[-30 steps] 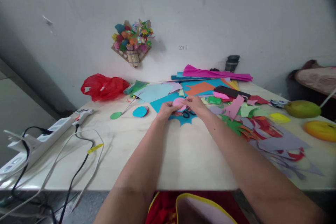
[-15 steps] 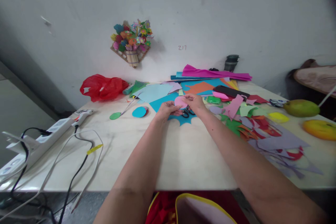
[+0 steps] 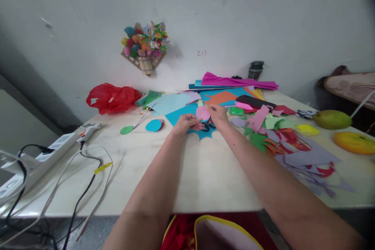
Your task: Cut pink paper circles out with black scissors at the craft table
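Note:
Between my two hands is a pink paper circle (image 3: 203, 113), with a thin blue edge showing beneath it. My left hand (image 3: 189, 122) pinches its lower left side. The fingers of my right hand (image 3: 216, 113) are closed on its upper right side. Under the hands lie black-handled scissors (image 3: 206, 127), partly hidden, on a blue paper sheet (image 3: 201, 136) with a scalloped cut edge. To the left, a blue paper circle (image 3: 154, 125) rests on other round pieces, and a green paper circle (image 3: 126, 129) lies farther left.
Coloured paper scraps (image 3: 301, 152), a black phone (image 3: 255, 102), a green packet (image 3: 236, 111) and mangoes (image 3: 332, 119) are on the right. A red plastic bag (image 3: 113, 98) sits at the back left. A power strip (image 3: 38, 162) with cables runs along the left edge.
The pink circle is turned slightly and shows more fully between my hands, with its blue edge lower right. Both hands keep their hold. The whole view has shifted a little.

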The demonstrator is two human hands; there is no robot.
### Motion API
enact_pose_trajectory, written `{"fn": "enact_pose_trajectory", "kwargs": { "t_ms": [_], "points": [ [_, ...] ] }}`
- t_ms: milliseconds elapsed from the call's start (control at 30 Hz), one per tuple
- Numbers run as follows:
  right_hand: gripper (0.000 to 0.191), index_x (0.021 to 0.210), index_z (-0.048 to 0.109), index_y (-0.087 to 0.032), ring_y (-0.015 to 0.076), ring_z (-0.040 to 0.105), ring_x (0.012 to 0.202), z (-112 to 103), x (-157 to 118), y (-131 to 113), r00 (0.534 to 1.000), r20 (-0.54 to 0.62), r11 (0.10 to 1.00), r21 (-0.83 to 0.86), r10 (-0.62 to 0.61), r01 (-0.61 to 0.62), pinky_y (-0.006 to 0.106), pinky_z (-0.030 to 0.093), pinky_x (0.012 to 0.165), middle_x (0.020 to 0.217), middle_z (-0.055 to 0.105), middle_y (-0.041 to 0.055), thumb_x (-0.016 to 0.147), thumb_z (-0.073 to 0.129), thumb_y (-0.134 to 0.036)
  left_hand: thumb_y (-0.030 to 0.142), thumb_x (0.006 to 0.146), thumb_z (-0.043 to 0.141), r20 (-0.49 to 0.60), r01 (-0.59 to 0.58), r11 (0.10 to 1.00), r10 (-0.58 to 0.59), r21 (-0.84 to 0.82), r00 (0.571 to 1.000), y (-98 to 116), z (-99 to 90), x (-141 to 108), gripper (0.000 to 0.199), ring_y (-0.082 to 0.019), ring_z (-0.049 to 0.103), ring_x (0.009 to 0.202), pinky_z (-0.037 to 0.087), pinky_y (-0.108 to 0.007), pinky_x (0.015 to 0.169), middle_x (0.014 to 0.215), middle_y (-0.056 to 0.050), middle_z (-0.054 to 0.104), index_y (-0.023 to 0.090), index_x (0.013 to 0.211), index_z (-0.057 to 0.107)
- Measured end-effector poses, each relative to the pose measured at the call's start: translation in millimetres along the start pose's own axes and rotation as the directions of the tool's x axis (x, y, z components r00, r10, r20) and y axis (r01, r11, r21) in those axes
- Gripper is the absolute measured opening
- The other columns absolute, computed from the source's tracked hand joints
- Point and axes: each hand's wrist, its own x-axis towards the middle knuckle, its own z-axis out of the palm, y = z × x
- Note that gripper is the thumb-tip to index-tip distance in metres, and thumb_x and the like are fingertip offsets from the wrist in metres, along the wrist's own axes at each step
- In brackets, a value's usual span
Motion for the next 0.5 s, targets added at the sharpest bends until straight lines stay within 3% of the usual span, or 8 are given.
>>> {"fn": "enact_pose_trajectory", "kwargs": {
  "t_ms": [267,500],
  "points": [
    [0.030,0.063,0.052,-0.019,0.0120,0.046,0.045,-9.5,25.6,29.2,0.948,-0.318,1.000,-0.027,-0.015,0.007,0.024,0.039,0.040,0.054,0.048,-0.0025,0.073,0.053,-0.047,0.040,0.060,0.079,-0.020,-0.040,0.999,0.040,-0.020,0.999,-2.9,-9.5,2.0,0.039,-0.017,0.067,0.059,0.053,-0.026,0.057,0.065,-0.006,0.069,0.015,0.068,0.050],
    [0.026,0.068,0.054,-0.018,0.0161,0.055,0.043,-12.3,26.6,29.8,0.963,-0.264,0.999,0.023,0.047,-0.043,0.025,0.038,0.039,0.052,0.051,-0.0001,0.079,0.049,-0.041,0.041,0.070,0.067,-0.110,-0.109,0.972,0.134,0.208,0.985,2.7,-13.2,1.0,0.030,-0.017,0.064,0.062,0.041,-0.024,0.050,0.064,-0.006,0.066,0.017,0.065,0.049]
  ]
}}
